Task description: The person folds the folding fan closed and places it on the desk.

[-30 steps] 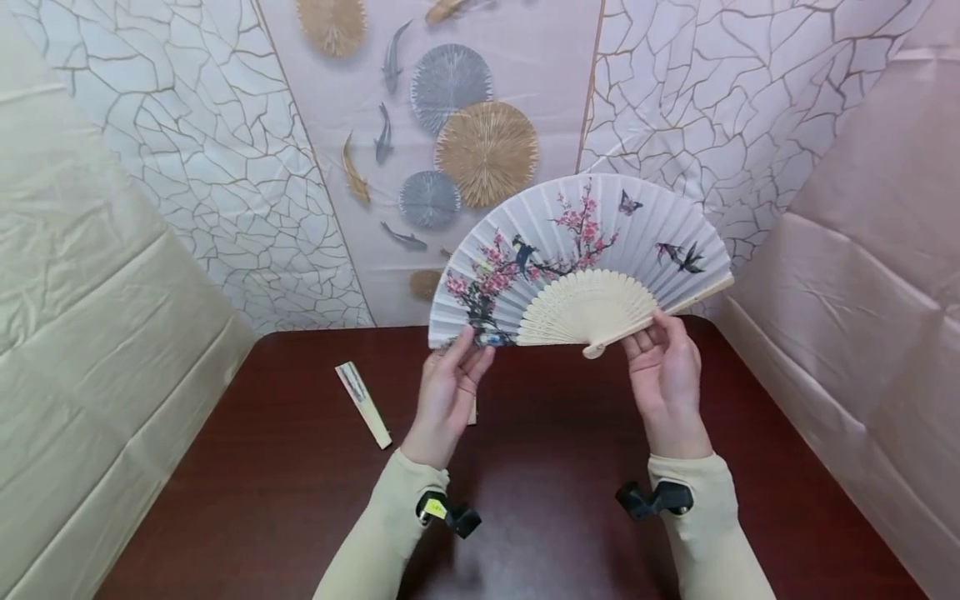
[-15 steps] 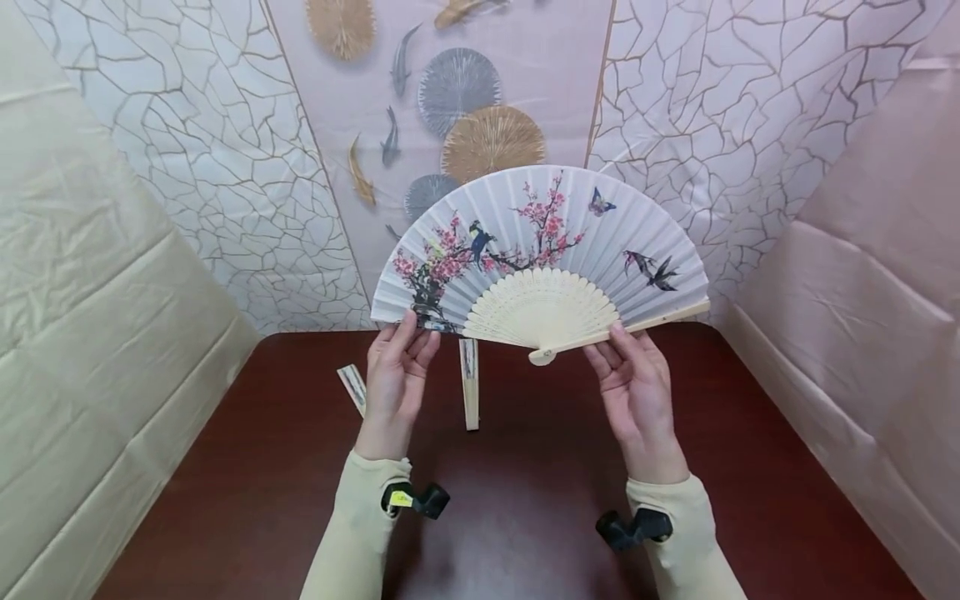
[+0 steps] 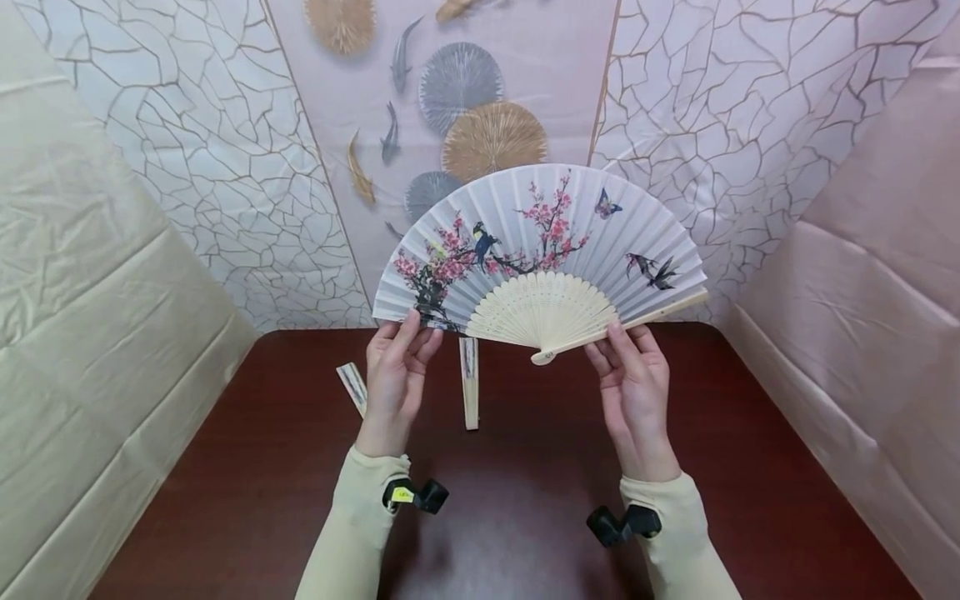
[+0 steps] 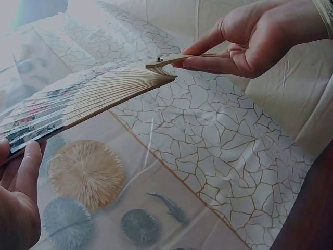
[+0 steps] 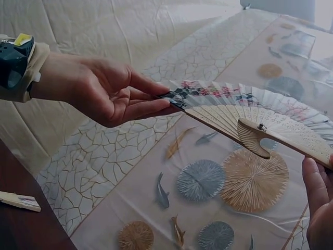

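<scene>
A spread folding fan (image 3: 543, 250) is held up above the table, its pale leaf painted with pink blossoms, birds and a butterfly. My left hand (image 3: 393, 383) pinches the fan's left end between thumb and fingers. On the other side, my right hand (image 3: 633, 387) grips the wooden guard stick right of the pivot. The left wrist view shows the right hand (image 4: 260, 39) at that stick, close to the pivot. In the right wrist view the left hand (image 5: 109, 91) pinches the dark painted corner of the leaf.
Two folded fans lie on the dark red table (image 3: 510, 517): one folded fan (image 3: 469, 383) below the spread fan, another folded fan (image 3: 352, 387) partly hidden behind the left hand. A patterned cloth backdrop (image 3: 480, 50) rises behind, with beige cloth walls (image 3: 97, 333) at the sides.
Both hands have carried the spread fan to the left and slightly toward the upright. The middle folded fan has come into sight, while the left hand now covers part of the left one.
</scene>
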`<state>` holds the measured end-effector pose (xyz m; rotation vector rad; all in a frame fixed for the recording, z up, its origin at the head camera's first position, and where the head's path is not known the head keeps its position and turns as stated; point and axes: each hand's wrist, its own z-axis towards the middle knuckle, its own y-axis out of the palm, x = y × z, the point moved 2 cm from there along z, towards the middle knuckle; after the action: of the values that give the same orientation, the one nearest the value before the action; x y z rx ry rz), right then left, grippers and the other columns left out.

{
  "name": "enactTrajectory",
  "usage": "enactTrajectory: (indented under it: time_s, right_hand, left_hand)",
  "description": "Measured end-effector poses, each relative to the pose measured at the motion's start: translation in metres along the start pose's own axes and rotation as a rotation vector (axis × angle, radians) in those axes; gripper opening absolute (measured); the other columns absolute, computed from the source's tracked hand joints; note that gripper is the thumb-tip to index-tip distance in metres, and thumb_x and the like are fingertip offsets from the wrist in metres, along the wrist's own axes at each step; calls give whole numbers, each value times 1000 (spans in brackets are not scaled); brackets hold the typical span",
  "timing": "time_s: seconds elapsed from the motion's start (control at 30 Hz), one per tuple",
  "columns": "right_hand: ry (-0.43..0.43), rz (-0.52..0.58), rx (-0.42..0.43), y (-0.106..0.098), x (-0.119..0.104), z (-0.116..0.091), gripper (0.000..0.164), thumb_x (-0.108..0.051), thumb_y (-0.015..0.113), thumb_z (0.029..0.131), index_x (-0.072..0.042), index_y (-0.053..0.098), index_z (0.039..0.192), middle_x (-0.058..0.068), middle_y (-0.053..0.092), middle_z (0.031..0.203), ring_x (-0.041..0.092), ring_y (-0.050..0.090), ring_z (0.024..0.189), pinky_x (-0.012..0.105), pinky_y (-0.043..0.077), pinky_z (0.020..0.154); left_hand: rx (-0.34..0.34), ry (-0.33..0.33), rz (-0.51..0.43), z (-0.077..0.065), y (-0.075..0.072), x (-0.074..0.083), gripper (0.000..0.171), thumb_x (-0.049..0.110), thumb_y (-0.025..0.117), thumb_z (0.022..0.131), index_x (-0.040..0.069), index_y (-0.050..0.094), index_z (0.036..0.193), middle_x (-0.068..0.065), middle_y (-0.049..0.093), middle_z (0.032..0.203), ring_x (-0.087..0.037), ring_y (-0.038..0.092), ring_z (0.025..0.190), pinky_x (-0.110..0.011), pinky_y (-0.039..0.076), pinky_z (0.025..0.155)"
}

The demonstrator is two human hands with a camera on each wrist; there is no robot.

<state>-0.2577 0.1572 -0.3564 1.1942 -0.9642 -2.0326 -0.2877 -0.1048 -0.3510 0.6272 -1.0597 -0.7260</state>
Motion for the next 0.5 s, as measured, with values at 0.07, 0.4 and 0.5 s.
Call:
enactTrajectory:
  time_s: [0.07,0.4,0.5]
  right_hand:
    - [-4,5,13,0,0,1,10,4,61,97,4,65,107,16,74,97,21,74,82,30,63,72]
    - [20,-34,19,0,2,-2,8,2,62,98,0,68,103,13,74,94,20,74,78,28,62,71]
    - [26,-45,9,-1,2,-3,10,1,61,98,-1,70,102,12,74,91,18,73,76,27,62,70]
  left_hand:
    - [-4,-5,4,1,0,0,17,-2,51,103,1,67,100,-10,72,88,-14,73,73,-28,62,75]
    - [-36,-53,-22,-1,-5,-1,17,1,49,105,3,66,106,-9,70,99,-15,72,77,-26,61,77]
    - [-67,-76,-19,-2,-5,-1,17,3,48,105,3,65,106,-9,69,101,-15,71,80,-26,61,79]
